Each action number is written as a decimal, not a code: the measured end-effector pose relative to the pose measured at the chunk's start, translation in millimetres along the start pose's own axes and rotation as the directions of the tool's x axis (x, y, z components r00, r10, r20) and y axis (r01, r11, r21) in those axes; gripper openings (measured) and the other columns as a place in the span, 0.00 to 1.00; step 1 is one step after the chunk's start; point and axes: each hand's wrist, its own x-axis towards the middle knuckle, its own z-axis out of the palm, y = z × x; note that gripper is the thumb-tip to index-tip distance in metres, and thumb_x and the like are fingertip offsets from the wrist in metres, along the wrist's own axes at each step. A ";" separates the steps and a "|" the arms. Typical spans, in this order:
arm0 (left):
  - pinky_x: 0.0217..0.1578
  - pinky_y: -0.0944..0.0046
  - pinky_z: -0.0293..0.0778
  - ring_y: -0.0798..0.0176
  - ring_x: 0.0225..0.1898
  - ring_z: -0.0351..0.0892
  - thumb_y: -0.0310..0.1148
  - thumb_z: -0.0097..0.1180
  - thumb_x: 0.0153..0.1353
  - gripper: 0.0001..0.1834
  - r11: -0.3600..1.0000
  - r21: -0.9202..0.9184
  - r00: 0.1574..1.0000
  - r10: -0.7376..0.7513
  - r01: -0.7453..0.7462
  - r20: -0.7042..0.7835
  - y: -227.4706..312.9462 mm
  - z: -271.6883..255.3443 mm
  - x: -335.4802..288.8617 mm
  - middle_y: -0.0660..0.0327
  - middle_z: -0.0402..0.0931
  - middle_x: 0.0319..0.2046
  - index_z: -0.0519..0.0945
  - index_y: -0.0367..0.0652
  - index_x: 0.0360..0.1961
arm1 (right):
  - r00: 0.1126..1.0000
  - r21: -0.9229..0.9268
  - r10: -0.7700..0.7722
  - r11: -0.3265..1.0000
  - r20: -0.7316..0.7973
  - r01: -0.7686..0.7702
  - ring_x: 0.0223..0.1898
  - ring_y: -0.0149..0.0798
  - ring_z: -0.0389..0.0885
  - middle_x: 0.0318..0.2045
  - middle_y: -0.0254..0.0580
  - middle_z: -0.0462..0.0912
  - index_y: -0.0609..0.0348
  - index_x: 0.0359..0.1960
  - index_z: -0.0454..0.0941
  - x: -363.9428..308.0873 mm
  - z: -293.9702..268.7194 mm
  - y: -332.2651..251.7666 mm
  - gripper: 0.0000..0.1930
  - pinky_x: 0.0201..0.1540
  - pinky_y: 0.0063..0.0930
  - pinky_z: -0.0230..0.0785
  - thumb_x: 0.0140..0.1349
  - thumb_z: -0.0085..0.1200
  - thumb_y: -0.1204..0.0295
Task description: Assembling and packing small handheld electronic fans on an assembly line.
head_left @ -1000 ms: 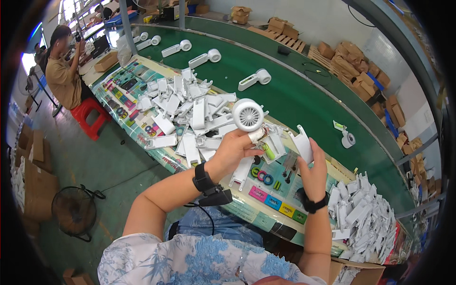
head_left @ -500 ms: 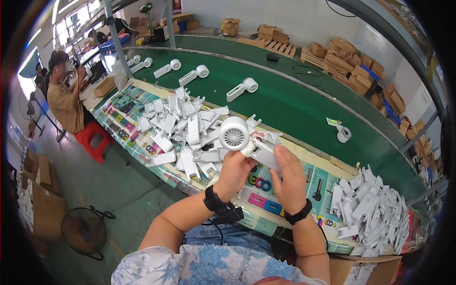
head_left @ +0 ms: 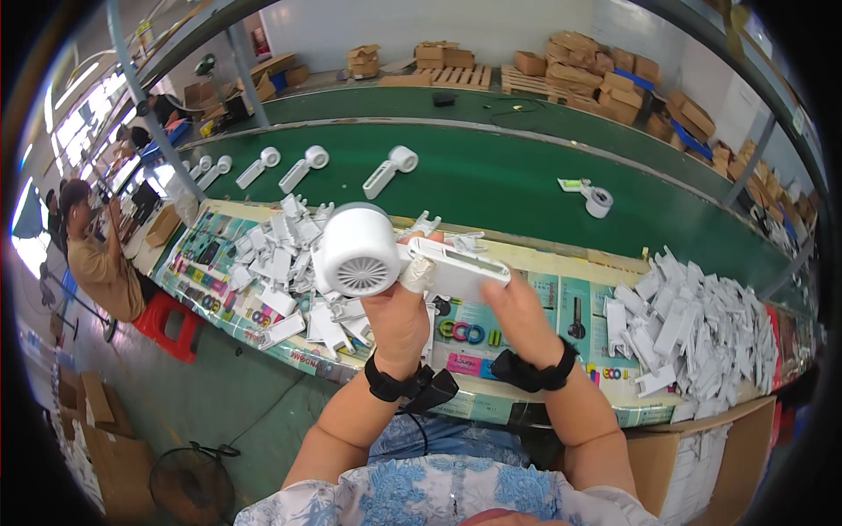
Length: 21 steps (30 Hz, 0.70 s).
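A white handheld fan with a round slotted head is held up over the table, its head to the left. Its long handle points right, with an open slot along the upper side. My left hand grips it at the neck, just below the head; white wrapping covers a digit there. Around the far end of the handle my right hand is closed, thumb on the near side and the other fingers mostly hidden behind. Behind the fan head lies a heap of white plastic housing pieces.
Another large pile of white plastic pieces lies at the right of the table. Beyond runs a green conveyor belt carrying several white fans. An open carton stands below right. At far left a person sits on a red stool.
The fan has tilted in my hands, so its handle lies more level and its slot shows. My right hand has shifted toward the handle's end. The whole view has turned rightward.
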 end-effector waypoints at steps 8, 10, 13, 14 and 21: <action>0.51 0.52 0.70 0.49 0.47 0.74 0.28 0.54 0.58 0.21 0.982 -0.093 0.941 -0.128 0.164 0.312 24.3 57.8 16.6 0.48 0.72 0.47 0.64 0.34 0.50 | 0.819 -0.459 -0.557 0.697 0.136 0.550 0.21 0.38 0.62 0.19 0.40 0.64 0.61 0.17 0.68 20.5 -55.0 -54.7 0.18 0.23 0.29 0.53 0.45 0.59 0.60; 0.50 0.53 0.71 0.49 0.47 0.75 0.27 0.53 0.56 0.21 0.965 -0.181 0.894 -0.092 0.188 0.438 22.8 67.5 20.6 0.49 0.72 0.47 0.64 0.34 0.51 | 0.736 -0.404 -0.665 0.643 0.127 0.650 0.16 0.39 0.59 0.13 0.38 0.60 0.60 0.13 0.66 32.4 -66.1 -56.6 0.19 0.19 0.31 0.48 0.41 0.61 0.58; 0.50 0.51 0.70 0.51 0.46 0.75 0.36 0.52 0.58 0.24 0.998 -0.014 0.890 -0.047 0.060 0.453 20.4 91.4 40.2 0.50 0.72 0.46 0.65 0.36 0.52 | 0.628 -0.432 -0.765 0.521 0.146 0.736 0.13 0.40 0.56 0.11 0.38 0.60 0.58 0.11 0.65 49.9 -80.5 -65.7 0.21 0.16 0.31 0.46 0.43 0.59 0.56; 0.50 0.51 0.70 0.51 0.46 0.75 0.34 0.52 0.58 0.23 0.999 0.011 0.883 0.022 -0.031 0.470 13.9 96.1 57.2 0.50 0.72 0.46 0.65 0.35 0.52 | 0.731 -0.379 -0.678 0.657 0.081 0.652 0.15 0.34 0.59 0.13 0.36 0.63 0.60 0.13 0.66 56.8 -84.4 -55.9 0.21 0.18 0.27 0.50 0.49 0.57 0.56; 0.45 0.61 0.73 0.57 0.44 0.77 0.30 0.53 0.58 0.16 0.957 0.070 0.941 -0.290 0.282 0.173 -72.5 64.9 104.1 0.52 0.75 0.41 0.71 0.34 0.45 | 0.942 -0.289 -0.240 0.943 -0.234 0.168 0.23 0.26 0.62 0.20 0.35 0.66 0.63 0.20 0.68 79.9 -93.1 13.8 0.17 0.24 0.22 0.56 0.58 0.54 0.63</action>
